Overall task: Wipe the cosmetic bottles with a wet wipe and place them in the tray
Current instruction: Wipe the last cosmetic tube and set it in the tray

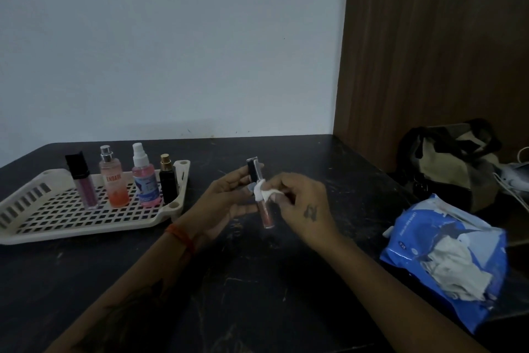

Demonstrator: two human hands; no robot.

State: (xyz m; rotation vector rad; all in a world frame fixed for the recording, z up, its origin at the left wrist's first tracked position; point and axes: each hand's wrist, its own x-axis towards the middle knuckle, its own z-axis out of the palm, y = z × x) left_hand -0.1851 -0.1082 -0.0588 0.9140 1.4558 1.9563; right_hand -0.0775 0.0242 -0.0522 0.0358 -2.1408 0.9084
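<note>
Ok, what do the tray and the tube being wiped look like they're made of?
The tray looks like matte cream moulded plastic, judging by its lattice floor and slotted walls. The tube held in the left hand seems to be clear glossy plastic or glass showing pink contents, with a shiny black cap.

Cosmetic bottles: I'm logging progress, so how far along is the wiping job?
Four bottles already stand in the tray. A fifth, a lip gloss tube, is held by the left hand while the right hand rubs it with a wet wipe. It still needs placing.
</note>
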